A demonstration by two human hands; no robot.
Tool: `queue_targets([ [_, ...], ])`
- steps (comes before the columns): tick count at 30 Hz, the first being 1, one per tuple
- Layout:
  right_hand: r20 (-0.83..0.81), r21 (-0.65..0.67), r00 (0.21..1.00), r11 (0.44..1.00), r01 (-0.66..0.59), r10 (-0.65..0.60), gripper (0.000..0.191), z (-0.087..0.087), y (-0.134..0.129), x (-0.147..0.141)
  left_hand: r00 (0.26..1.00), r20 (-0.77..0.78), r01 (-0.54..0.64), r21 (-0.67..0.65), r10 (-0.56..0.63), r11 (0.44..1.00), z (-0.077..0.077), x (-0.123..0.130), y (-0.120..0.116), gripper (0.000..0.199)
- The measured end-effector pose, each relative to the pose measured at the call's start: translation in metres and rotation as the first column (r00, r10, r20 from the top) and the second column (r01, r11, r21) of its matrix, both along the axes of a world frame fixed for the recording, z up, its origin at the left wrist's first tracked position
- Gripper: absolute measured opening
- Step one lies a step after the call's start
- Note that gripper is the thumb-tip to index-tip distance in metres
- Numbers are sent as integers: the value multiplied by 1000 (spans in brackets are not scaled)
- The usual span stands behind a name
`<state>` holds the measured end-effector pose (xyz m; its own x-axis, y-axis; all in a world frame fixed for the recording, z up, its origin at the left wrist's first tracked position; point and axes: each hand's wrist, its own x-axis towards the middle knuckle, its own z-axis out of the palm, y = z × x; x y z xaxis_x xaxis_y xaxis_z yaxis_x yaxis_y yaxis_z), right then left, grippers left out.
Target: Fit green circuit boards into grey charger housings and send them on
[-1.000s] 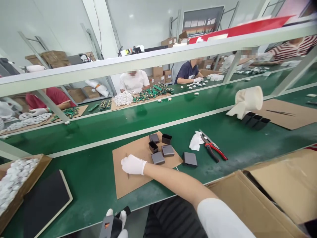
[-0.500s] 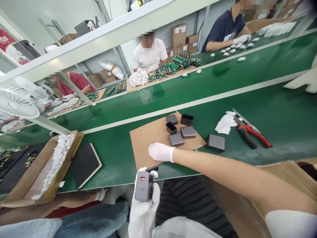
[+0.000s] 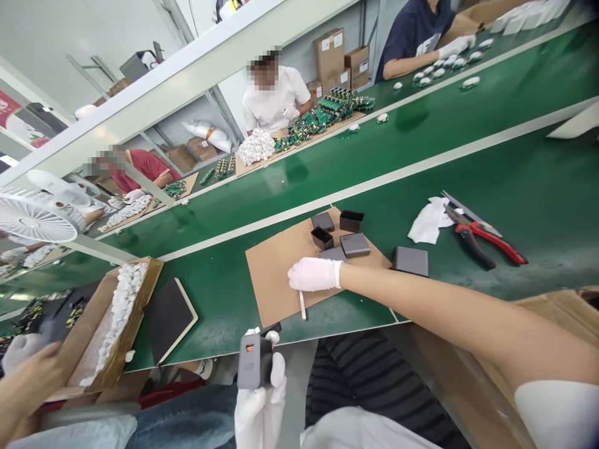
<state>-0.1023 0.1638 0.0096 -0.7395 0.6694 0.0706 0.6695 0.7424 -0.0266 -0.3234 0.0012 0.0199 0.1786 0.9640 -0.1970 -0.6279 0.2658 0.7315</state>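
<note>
Brown carton (image 3: 131, 324) at left, heaped with white pieces (image 3: 116, 312); another worker's blurred hand (image 3: 42, 368) near its left side. A knock there could spill pieces. Black notebook (image 3: 169, 321) just right of the carton, one corner by the bench's near edge; probably easy to nudge off.

Next, the person's gloved left hand (image 3: 259, 408), fingers wrapped around a grey casing (image 3: 249, 362). It is held at the near edge, apparently above floor, so glove fabric slipping on smooth shell could mean a drop. Dark piece (image 3: 276, 329) beside it: form unclear, perhaps loose.

Further right, cardboard sheet (image 3: 271, 274). Gloved right hand (image 3: 316, 274) over it, fingers bunched; a thin pale tool (image 3: 302, 305) juts out on the near side. Pinched or merely covered: cannot tell. A weak hold could let it skid. Spare casings (image 3: 355, 244) and open black shells (image 3: 352, 221) crowd the far side; a sweeping hand could scatter them. Stray casing (image 3: 410, 260) sits just beyond the forearm. Far right, red-handled pliers (image 3: 498, 242) beside white cloth (image 3: 428, 219): casings shoved that way could get scratched.
</note>
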Motion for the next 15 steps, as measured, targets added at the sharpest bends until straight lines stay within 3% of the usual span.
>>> queue_targets([
  [3,-116,34,979,984,175,-170,15,14,-14,-3,998,-61,24,71,-20,997,-4,5,3,61],
  [5,-318,-19,906,958,288,-278,11,22,-33,-2,994,-110,-8,118,21,993,-1,15,5,61],
  [7,-632,-193,688,932,306,-356,24,27,-58,1,988,-147,-25,135,45,991,7,27,6,62],
  [9,-827,-363,359,899,245,-432,36,31,-87,6,986,-164,-1,124,21,992,16,39,8,65],
  [12,-858,-505,-20,838,204,-513,48,38,-131,11,972,-225,90,98,-66,991,29,50,10,72],
  [15,-794,-589,-268,800,115,-546,49,54,-167,8,942,-325,136,127,-89,983,33,60,7,74],
])
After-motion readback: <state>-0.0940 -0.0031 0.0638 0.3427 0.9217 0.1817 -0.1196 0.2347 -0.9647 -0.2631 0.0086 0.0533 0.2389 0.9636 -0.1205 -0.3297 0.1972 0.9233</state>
